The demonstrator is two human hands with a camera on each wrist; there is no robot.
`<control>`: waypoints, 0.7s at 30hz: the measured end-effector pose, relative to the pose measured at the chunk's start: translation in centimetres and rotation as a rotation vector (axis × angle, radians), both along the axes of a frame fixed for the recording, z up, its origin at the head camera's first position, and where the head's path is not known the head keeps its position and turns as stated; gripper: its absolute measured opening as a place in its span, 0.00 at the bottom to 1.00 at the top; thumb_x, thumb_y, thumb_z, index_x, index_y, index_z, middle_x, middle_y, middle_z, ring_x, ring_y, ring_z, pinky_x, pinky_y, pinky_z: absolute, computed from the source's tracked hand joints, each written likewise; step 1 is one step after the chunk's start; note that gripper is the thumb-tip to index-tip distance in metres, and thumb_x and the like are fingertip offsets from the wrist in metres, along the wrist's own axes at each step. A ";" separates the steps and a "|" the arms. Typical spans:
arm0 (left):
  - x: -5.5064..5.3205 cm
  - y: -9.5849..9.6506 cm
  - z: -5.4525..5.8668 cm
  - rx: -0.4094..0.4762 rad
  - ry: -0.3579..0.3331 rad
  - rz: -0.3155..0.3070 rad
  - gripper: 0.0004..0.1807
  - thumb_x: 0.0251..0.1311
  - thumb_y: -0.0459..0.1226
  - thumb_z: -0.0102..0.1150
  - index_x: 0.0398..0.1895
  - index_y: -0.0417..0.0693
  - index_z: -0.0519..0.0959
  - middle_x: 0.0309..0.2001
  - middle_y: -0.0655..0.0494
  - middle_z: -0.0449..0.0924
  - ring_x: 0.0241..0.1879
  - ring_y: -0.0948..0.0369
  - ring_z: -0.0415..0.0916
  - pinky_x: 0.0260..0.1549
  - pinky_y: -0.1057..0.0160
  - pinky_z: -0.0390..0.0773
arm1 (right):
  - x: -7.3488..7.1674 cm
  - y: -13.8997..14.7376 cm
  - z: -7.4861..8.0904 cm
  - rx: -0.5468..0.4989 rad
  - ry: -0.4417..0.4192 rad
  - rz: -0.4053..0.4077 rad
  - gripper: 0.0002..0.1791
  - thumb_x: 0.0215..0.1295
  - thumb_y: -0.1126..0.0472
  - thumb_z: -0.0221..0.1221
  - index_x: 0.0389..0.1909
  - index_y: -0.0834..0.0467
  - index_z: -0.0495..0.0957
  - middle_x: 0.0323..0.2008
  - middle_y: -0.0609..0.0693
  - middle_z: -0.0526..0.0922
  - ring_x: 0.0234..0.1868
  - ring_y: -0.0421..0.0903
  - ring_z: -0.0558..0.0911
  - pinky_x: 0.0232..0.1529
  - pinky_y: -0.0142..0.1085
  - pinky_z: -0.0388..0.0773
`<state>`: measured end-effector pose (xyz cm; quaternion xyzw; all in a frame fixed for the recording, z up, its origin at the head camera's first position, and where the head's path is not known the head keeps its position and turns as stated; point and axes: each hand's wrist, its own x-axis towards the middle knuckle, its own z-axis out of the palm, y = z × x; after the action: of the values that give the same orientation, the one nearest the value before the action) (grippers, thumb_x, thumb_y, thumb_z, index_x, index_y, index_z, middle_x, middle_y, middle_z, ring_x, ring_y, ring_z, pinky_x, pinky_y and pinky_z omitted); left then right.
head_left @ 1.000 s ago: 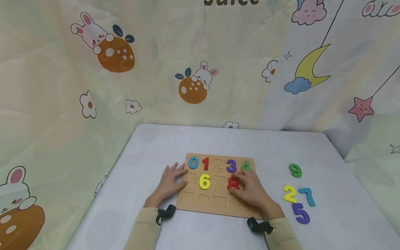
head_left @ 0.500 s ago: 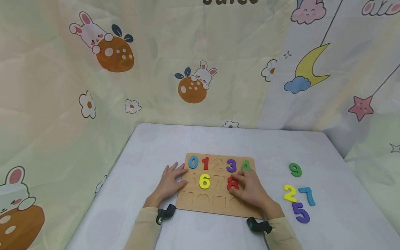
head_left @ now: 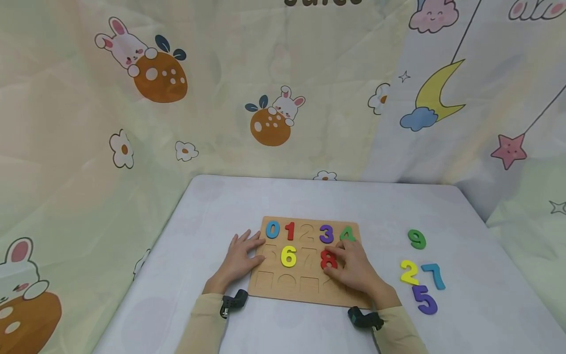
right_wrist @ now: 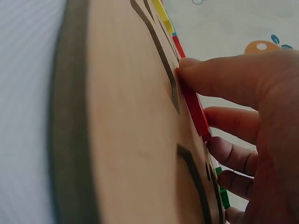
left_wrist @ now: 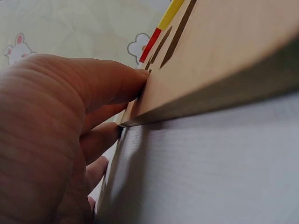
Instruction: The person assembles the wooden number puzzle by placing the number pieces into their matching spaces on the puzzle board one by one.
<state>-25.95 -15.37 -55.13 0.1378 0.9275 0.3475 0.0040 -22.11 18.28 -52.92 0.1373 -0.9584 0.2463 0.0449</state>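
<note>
A wooden number puzzle board [head_left: 345, 295] lies on the white table. My right hand [head_left: 358, 268] is over its right part, thumb and index finger pinching the red number 8 [head_left: 328, 259] at the middle row. In the right wrist view the red piece [right_wrist: 195, 109] sits at the board's surface, the thumb at one end. My left hand [head_left: 240, 259] rests at the board's left edge with fingers spread. In the left wrist view its thumb [left_wrist: 126, 81] touches the board's top, other fingers beside the edge. Blue 0 [head_left: 272, 229], red 1 [head_left: 289, 231], purple 3 [head_left: 326, 234] and yellow 6 [head_left: 289, 256] are on the board.
Right of the board lie a green 9 [head_left: 417, 239], a yellow 2 [head_left: 409, 272], a blue 7 [head_left: 435, 276] and a purple 5 [head_left: 425, 300]. The green 4 [head_left: 347, 233] is partly covered by the right fingers. A printed cloth hangs behind the table [head_left: 221, 201].
</note>
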 end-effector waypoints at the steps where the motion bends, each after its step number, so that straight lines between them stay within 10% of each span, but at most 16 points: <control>1: 0.0 0.0 0.0 -0.001 -0.002 0.000 0.27 0.57 0.43 0.67 0.61 0.51 0.78 0.71 0.58 0.65 0.76 0.52 0.47 0.75 0.48 0.33 | 0.0 0.0 0.0 0.001 -0.003 0.000 0.32 0.48 0.46 0.72 0.56 0.51 0.81 0.41 0.44 0.70 0.47 0.46 0.64 0.40 0.38 0.66; 21: 0.0 0.1 0.0 -0.020 0.000 0.011 0.27 0.57 0.43 0.66 0.61 0.52 0.78 0.71 0.58 0.65 0.76 0.52 0.47 0.75 0.48 0.33 | -1.2 1.9 -0.3 -0.174 0.140 -0.170 0.13 0.62 0.56 0.64 0.46 0.56 0.84 0.41 0.49 0.79 0.46 0.49 0.74 0.46 0.47 0.76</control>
<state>-25.92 -15.30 -55.09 0.1327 0.9317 0.3381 0.0036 -23.27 20.16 -53.24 0.0678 -0.9362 0.3135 0.1440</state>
